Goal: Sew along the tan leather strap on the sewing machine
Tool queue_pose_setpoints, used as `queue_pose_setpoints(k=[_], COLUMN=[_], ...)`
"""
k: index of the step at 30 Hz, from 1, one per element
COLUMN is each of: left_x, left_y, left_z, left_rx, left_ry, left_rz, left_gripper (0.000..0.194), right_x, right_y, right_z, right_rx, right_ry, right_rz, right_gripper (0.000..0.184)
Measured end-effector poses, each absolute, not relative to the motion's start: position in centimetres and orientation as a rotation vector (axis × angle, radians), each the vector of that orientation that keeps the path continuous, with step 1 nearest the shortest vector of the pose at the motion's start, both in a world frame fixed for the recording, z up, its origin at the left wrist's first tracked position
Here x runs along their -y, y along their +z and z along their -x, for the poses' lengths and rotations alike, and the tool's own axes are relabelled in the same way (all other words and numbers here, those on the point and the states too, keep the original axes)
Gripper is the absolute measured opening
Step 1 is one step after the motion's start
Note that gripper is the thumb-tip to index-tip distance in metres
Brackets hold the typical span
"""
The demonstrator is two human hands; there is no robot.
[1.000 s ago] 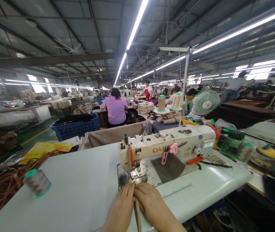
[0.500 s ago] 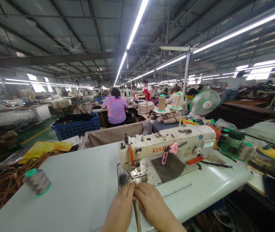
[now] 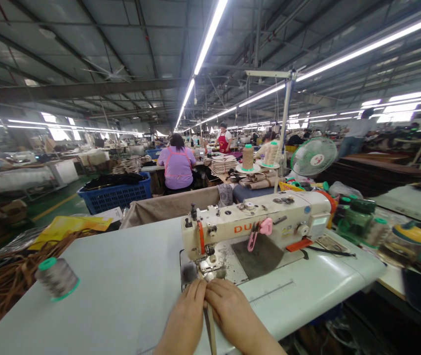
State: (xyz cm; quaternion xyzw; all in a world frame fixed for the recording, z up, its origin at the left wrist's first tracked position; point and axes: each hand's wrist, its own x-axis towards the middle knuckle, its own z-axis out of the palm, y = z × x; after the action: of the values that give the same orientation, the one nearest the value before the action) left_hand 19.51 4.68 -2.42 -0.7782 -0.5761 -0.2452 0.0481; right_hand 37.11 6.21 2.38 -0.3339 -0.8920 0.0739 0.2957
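Observation:
A narrow tan strap [image 3: 211,329] runs lengthwise toward the front edge of the table, passing between and under my hands. My left hand [image 3: 187,310] lies against its left side, fingers bent together over it. From the right, my right hand [image 3: 228,306] closes over the same strap, and the two hands touch at the fingertips. Both sit just in front of the needle area of a cream sewing machine [image 3: 217,227]. The strap's far end is hidden by my fingers and the presser foot.
On the pale table [image 3: 121,266], a grey thread cone [image 3: 57,280] stands at left, beside a heap of brown straps [image 3: 18,281]. Pink thread snips [image 3: 252,239] hang on the machine. A green fan [image 3: 314,157] and jars [image 3: 356,217] are at right. A co-worker [image 3: 176,165] sits ahead.
My hands and the strap look almost unchanged at the machine. In the background, the person in the red apron has shifted posture slightly.

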Motion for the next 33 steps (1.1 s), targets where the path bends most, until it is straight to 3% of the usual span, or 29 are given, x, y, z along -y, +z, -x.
queue_pose_setpoints(k=[8, 24, 33], left_x=[-4.8, -5.5, -10.3], left_y=[-2.1, 0.7, 2.2], left_z=[-19.4, -17.0, -13.9], left_rx=[1.744, 1.904, 2.016], left_ry=[-0.822, -1.340, -1.252], left_rz=[2.354, 2.123, 2.187], left_gripper=[0.055, 0.043, 0.024], right_x=[-6.3, -6.7, -6.8], right_y=[2.4, 2.3, 2.3], right_z=[-37.1, -37.2, -37.2], right_rx=[2.366, 2.393, 2.407], right_ry=[0.183, 0.081, 0.102], right_rz=[0.874, 0.806, 0.811], right_gripper=[0.026, 0.024, 0.026])
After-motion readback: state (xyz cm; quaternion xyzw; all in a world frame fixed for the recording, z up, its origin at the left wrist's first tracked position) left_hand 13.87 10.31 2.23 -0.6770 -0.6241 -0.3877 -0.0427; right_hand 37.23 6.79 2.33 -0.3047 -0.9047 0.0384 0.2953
